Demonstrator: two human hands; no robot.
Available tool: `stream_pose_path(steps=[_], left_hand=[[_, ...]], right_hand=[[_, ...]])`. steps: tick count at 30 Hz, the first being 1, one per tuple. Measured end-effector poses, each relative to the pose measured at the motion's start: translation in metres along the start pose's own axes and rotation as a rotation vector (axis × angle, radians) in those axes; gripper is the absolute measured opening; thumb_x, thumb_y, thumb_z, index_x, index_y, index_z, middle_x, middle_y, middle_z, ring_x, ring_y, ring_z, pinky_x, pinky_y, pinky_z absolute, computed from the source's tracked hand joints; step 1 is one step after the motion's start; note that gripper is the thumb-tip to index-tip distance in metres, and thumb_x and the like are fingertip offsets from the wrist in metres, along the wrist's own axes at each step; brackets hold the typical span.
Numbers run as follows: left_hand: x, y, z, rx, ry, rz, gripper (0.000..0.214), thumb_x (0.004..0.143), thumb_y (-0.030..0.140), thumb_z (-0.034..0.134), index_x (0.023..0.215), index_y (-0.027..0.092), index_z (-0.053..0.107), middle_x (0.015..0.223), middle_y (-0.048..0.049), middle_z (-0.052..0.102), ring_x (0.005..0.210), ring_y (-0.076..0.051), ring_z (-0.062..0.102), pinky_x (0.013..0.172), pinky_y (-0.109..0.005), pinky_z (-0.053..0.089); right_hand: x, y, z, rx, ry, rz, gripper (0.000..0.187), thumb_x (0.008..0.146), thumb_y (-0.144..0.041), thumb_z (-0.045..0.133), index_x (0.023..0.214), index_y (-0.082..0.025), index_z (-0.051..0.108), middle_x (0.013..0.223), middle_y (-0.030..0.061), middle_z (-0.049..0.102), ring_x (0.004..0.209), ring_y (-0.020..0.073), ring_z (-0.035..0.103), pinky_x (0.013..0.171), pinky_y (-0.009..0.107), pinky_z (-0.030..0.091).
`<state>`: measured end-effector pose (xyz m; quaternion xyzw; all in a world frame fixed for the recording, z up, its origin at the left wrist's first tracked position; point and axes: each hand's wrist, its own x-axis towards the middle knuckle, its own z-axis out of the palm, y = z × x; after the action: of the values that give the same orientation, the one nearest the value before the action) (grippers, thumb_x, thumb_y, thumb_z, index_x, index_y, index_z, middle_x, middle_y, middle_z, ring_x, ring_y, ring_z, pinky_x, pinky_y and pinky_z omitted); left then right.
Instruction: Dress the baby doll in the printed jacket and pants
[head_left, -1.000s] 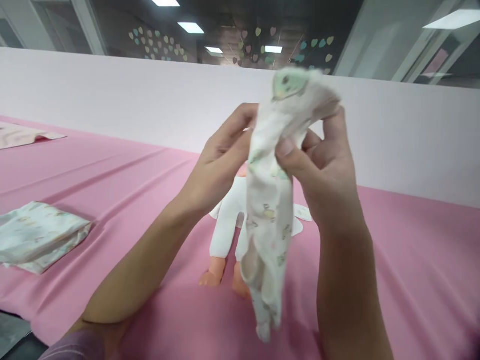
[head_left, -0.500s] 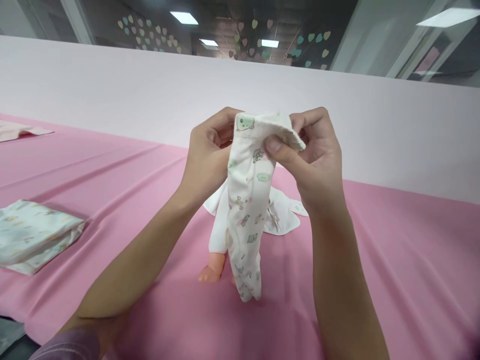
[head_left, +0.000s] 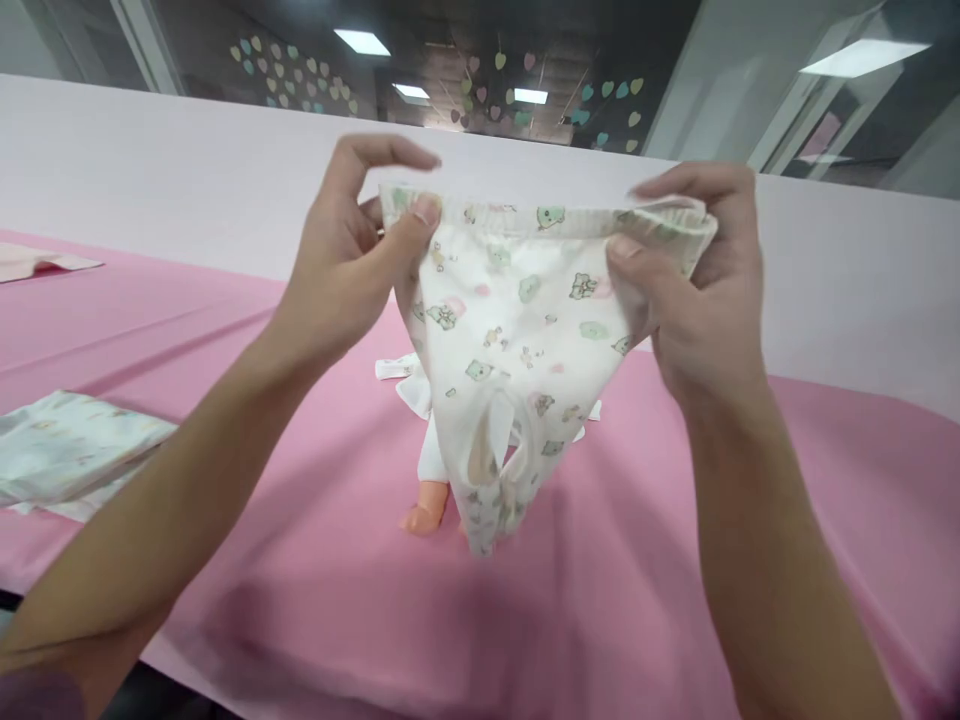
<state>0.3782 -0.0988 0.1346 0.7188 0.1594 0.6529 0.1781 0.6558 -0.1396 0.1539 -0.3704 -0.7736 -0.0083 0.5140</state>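
Pink bench (head_left: 300,600) spreads out under the left hand (head_left: 341,265) and the right hand (head_left: 709,310). White baby pants (head_left: 525,310) hang between them, with 1 hand pinching each top corner. Folded cloth (head_left: 82,440) lies down left of the left hand. Low between the hands, 1 doll foot (head_left: 426,508) peeks out.
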Motion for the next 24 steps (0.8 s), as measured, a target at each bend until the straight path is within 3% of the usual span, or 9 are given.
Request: stream_pose_path(steps=[3, 7, 12, 14, 17, 21, 24], left_hand=[[0.011, 0.023, -0.014, 0.154, -0.042, 0.153, 0.031, 0.099, 0.053, 0.083, 0.115, 0.028, 0.074, 0.098, -0.0034, 0.069, 0.082, -0.019, 0.070, 0.070, -0.031, 0.051], [0.024, 0.046, -0.029, 0.297, -0.120, 0.225, 0.037, 0.095, 0.057, 0.086, 0.113, 0.027, 0.078, 0.109, -0.0058, 0.075, 0.094, -0.023, 0.072, 0.079, -0.036, 0.054], [0.032, 0.044, -0.035, 0.398, -0.164, 0.155, 0.043, 0.088, 0.061, 0.091, 0.100, 0.024, 0.072, 0.092, -0.0036, 0.073, 0.084, -0.020, 0.064, 0.083, -0.039, 0.054], [0.033, 0.039, -0.030, 0.429, -0.228, 0.134, 0.040, 0.091, 0.060, 0.087, 0.098, 0.025, 0.070, 0.091, -0.0025, 0.072, 0.087, -0.019, 0.062, 0.086, -0.038, 0.054], [0.033, 0.038, -0.016, 0.409, -0.336, 0.151, 0.036, 0.092, 0.057, 0.083, 0.099, 0.024, 0.069, 0.106, -0.0064, 0.074, 0.099, -0.022, 0.065, 0.087, -0.037, 0.055], [0.032, 0.041, -0.001, 0.318, -0.478, 0.145, 0.033, 0.095, 0.054, 0.079, 0.102, 0.023, 0.068, 0.107, -0.0085, 0.074, 0.096, -0.023, 0.068, 0.083, -0.037, 0.054], [0.034, 0.040, -0.002, 0.317, -0.585, 0.149, 0.032, 0.094, 0.052, 0.081, 0.100, 0.024, 0.067, 0.100, -0.0059, 0.072, 0.086, -0.020, 0.065, 0.077, -0.035, 0.052]], right_hand=[[0.004, -0.016, -0.017, -0.076, 0.121, -0.157, 0.016, 0.102, -0.039, 0.078, 0.110, -0.028, 0.069, 0.119, 0.0049, 0.075, 0.107, 0.0239, 0.069, 0.097, 0.040, 0.056], [0.007, -0.039, -0.043, -0.338, 0.120, -0.229, 0.025, 0.100, -0.048, 0.082, 0.104, -0.024, 0.073, 0.108, 0.0060, 0.076, 0.096, 0.0221, 0.067, 0.088, 0.038, 0.054], [0.002, -0.037, -0.065, -0.513, -0.078, -0.264, 0.033, 0.104, -0.057, 0.073, 0.093, -0.026, 0.070, 0.118, 0.0100, 0.071, 0.110, 0.0269, 0.062, 0.104, 0.047, 0.050], [-0.004, -0.034, -0.060, -0.528, -0.136, -0.241, 0.035, 0.103, -0.058, 0.073, 0.090, -0.025, 0.068, 0.121, 0.0125, 0.070, 0.120, 0.0327, 0.058, 0.111, 0.054, 0.046], [-0.016, -0.041, -0.037, -0.485, -0.192, -0.132, 0.035, 0.100, -0.056, 0.074, 0.091, -0.023, 0.066, 0.115, 0.0137, 0.071, 0.120, 0.0372, 0.060, 0.108, 0.057, 0.047], [-0.029, -0.055, -0.005, -0.154, -0.271, 0.104, 0.041, 0.099, -0.060, 0.075, 0.121, -0.027, 0.063, 0.115, 0.0072, 0.074, 0.106, 0.0298, 0.069, 0.092, 0.046, 0.057], [-0.032, -0.054, 0.007, 0.111, -0.398, 0.190, 0.051, 0.094, -0.066, 0.080, 0.127, -0.032, 0.063, 0.113, 0.0025, 0.075, 0.099, 0.0263, 0.071, 0.086, 0.042, 0.061]])
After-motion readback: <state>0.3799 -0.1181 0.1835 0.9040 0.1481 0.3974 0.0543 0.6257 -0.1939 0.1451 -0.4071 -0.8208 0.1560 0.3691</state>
